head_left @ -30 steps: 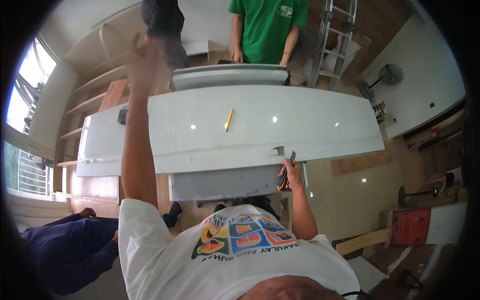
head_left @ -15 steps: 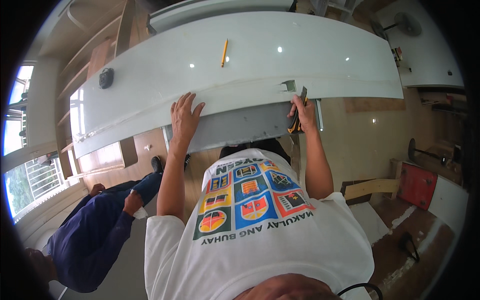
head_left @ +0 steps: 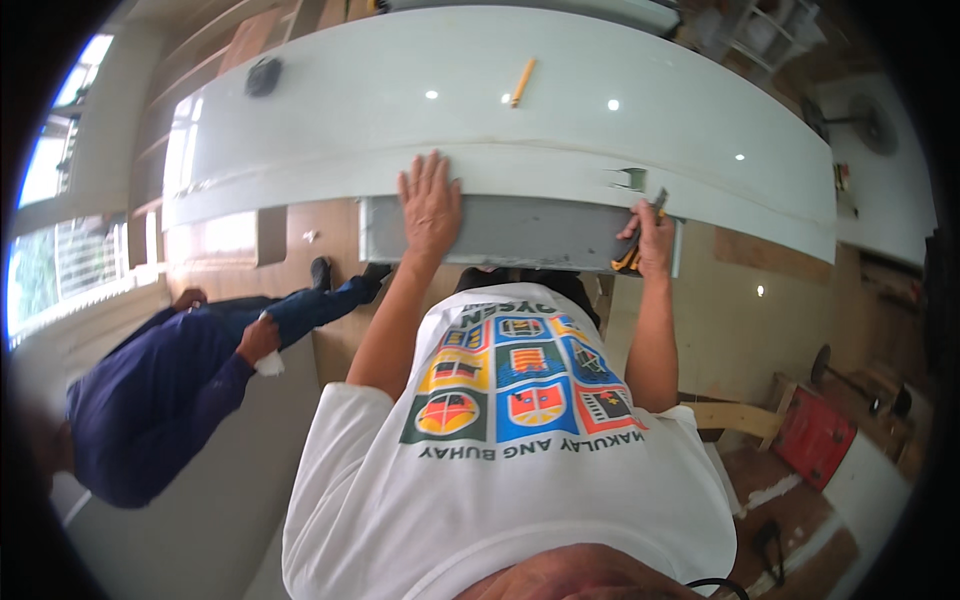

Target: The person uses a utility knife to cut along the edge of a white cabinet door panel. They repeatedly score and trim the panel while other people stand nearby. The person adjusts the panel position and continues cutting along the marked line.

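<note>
A long, glossy white panel (head_left: 390, 70) lies across in front of me, over a grey surface (head_left: 530, 228). My left hand (head_left: 432, 208) rests flat on the panel's near edge, its fingers stretched out and holding nothing. To the right, my right hand (head_left: 654, 243) grips a black and yellow utility knife (head_left: 628, 261) close to the near edge. The knife's blade end points away from me, past my fingers. Just beyond that hand, a small rectangular cutout (head_left: 632, 180) shows in the panel. A yellow pencil (head_left: 524, 82) lies farther back on it.
A dark rounded object (head_left: 263, 76) sits on the panel's far left. At lower left is another person in a dark blue top (head_left: 165, 395), holding something white. A red board (head_left: 812, 437) and a wooden piece (head_left: 735, 417) are at lower right. A fan (head_left: 868, 122) stands far right.
The whole view has shifted, so panel and hands appear farther right. My left hand's fingers now lie straighter and flatter on the panel edge. My right hand still holds the utility knife.
</note>
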The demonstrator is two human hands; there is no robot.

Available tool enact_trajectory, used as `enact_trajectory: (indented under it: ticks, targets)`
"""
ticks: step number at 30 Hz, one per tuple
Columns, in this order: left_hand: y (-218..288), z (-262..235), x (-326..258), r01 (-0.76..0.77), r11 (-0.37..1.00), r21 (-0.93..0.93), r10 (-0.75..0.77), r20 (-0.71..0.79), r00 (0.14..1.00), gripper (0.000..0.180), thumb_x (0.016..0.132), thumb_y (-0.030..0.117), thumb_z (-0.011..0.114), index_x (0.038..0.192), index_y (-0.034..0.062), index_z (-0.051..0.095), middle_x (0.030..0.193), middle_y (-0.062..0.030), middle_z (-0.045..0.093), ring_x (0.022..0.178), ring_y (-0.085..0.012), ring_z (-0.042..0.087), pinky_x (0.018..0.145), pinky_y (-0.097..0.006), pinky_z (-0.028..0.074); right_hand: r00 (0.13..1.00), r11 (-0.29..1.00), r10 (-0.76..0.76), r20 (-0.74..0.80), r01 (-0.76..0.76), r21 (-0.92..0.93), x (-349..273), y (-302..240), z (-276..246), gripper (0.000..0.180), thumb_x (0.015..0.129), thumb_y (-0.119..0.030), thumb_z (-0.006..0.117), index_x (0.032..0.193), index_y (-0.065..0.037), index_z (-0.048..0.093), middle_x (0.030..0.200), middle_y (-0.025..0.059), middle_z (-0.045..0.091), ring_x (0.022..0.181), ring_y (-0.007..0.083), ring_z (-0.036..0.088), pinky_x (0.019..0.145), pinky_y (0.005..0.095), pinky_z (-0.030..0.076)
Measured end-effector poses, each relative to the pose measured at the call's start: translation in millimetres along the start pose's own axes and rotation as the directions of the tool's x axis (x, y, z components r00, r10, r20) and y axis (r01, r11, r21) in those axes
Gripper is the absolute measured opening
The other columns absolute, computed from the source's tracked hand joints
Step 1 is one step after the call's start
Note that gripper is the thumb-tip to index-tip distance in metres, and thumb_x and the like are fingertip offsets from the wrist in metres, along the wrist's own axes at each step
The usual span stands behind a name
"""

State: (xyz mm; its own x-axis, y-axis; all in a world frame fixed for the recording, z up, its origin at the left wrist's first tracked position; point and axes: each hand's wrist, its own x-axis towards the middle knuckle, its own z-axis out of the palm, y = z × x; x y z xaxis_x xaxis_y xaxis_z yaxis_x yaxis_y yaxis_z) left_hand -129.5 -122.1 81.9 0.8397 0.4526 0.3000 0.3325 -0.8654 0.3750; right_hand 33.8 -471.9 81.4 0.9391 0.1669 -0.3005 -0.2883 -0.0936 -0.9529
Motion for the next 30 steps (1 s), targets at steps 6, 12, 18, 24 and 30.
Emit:
enact_trajectory:
  ticks: [6,12,18,24,30]
  targets:
    - [-1,-4,-7,-0.002,0.999,0.032,0.002,0.015,1.0,0.049,0.101,0.029,0.061,0.144,0.005,0.055,0.156,-0.016,0.047,0.151,-0.0389,0.033,0.124,-0.059,0.02,0.998,0.995,-0.056,0.031,0.058,-0.076,0,-4,5,0.044,0.102,-0.04,0.064,0.094,0.003,0.065,0.062,0.0058,0.059,0.057,0.017,0.062,0.06,0.033,0.053]
    - [37,-5,-55,-0.168,0.979,-0.119,0.191,0.216,0.958,0.051,0.099,0.035,0.064,0.141,0.0071,0.059,0.165,-0.0178,0.032,0.154,-0.0444,0.024,0.125,-0.058,0.018,0.996,0.993,-0.087,0.031,0.09,-0.083,0,-2,2,0.045,0.103,-0.04,0.064,0.095,0.005,0.065,0.063,0.0066,0.059,0.057,0.0169,0.062,0.059,0.0326,0.053]
    - [43,-3,-57,-0.099,0.987,-0.126,0.118,0.154,0.981,0.045,0.096,0.033,0.067,0.136,0.0106,0.062,0.161,-0.0136,0.039,0.154,-0.0382,0.028,0.122,-0.066,0.018,0.999,0.996,-0.051,-0.003,0.05,-0.069,-1,-3,5,0.046,0.103,-0.04,0.063,0.097,0.006,0.064,0.065,0.0067,0.059,0.057,0.0171,0.061,0.059,0.033,0.054]
    - [37,-11,-41,0.039,0.993,-0.114,-0.027,0.101,0.995,0.047,0.096,0.03,0.068,0.138,0.0104,0.06,0.151,-0.014,0.051,0.149,-0.0405,0.035,0.12,-0.07,0.017,0.998,0.997,-0.059,-0.02,0.06,0.044,-2,-2,6,0.049,0.101,-0.049,0.066,0.096,0.0,0.063,0.067,0.0033,0.057,0.057,0.0123,0.059,0.055,0.0327,0.06]
    - [5,-12,-17,0.153,0.988,0.03,-0.154,0.024,0.988,0.045,0.099,0.033,0.065,0.137,0.008,0.062,0.15,-0.013,0.054,0.149,-0.0425,0.035,0.119,-0.071,0.016,0.998,0.987,-0.044,-0.042,0.05,0.154,-7,0,10,0.057,0.107,-0.052,0.05,0.101,0.004,0.062,0.064,0.0058,0.056,0.056,0.0168,0.06,0.055,0.0356,0.057]
